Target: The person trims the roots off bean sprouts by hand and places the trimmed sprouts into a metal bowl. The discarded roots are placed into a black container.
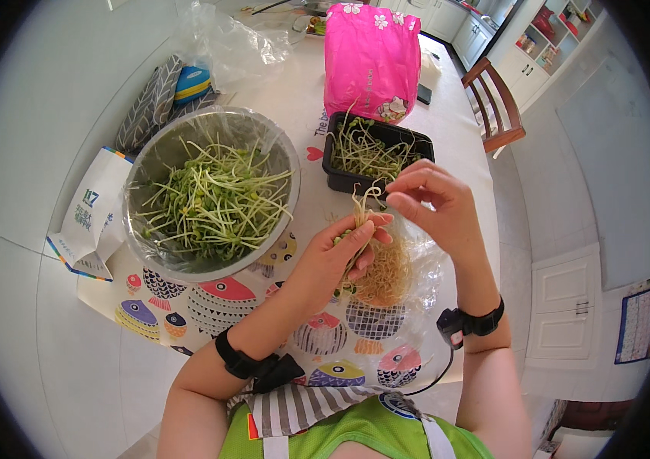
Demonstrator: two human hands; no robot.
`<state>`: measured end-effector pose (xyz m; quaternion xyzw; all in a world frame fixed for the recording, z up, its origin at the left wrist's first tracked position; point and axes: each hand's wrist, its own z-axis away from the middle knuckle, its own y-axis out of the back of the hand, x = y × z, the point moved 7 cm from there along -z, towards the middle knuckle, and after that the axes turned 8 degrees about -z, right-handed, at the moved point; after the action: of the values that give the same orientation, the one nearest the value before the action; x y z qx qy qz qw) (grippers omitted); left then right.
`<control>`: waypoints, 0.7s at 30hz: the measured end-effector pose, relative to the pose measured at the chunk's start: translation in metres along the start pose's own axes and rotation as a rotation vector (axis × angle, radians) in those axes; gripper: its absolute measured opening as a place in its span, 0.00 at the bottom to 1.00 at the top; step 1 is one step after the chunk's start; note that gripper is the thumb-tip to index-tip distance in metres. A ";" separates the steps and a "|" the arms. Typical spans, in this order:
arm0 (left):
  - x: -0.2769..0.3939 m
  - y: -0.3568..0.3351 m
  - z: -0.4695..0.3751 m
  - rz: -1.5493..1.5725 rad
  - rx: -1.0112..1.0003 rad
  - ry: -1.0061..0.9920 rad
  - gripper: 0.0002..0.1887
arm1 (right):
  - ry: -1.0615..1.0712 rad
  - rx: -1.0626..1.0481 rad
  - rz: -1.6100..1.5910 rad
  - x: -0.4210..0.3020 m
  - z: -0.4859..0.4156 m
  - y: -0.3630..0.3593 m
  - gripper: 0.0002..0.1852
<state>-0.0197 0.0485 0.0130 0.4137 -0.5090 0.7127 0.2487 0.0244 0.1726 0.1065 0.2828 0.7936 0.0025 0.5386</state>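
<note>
My left hand [343, 252] is closed around a small bunch of bean sprouts [361, 213]. Their pale stems stick up past the thumb, and green heads show below the palm. Close above and to the right is my right hand [437, 201], thumb and forefinger nearly together by the stem tips; whether a thin strand lies between them is unclear. A pile of brown stringy roots [385, 269] lies on clear plastic film [425, 281] just under the hands. Beyond them stands a black plastic tray [345, 182] of tangled sprouts [371, 152]. At left, a metal bowl [293, 195] lined with clear plastic holds many green-headed sprouts [216, 201].
A pink plastic bag [371, 63] stands behind the tray, with a dark phone [424, 94] beside it. A crumpled clear bag [233, 46], a blue-and-yellow case [192, 85] and a white paper box bearing writing [93, 212] surround the bowl. A wooden chair [500, 109] is at right.
</note>
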 end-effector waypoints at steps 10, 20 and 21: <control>-0.006 0.001 -0.002 0.006 0.013 0.028 0.15 | -0.033 0.131 -0.131 0.020 0.012 -0.012 0.05; -0.001 0.013 -0.002 0.113 0.141 -0.017 0.10 | 0.194 0.204 0.348 -0.001 0.018 -0.010 0.06; 0.000 0.015 -0.002 0.121 0.144 -0.033 0.08 | 0.230 0.208 0.382 -0.003 0.019 -0.012 0.06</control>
<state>-0.0317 0.0454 0.0049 0.4108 -0.4846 0.7542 0.1662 0.0359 0.1557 0.0976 0.4794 0.7780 0.0547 0.4023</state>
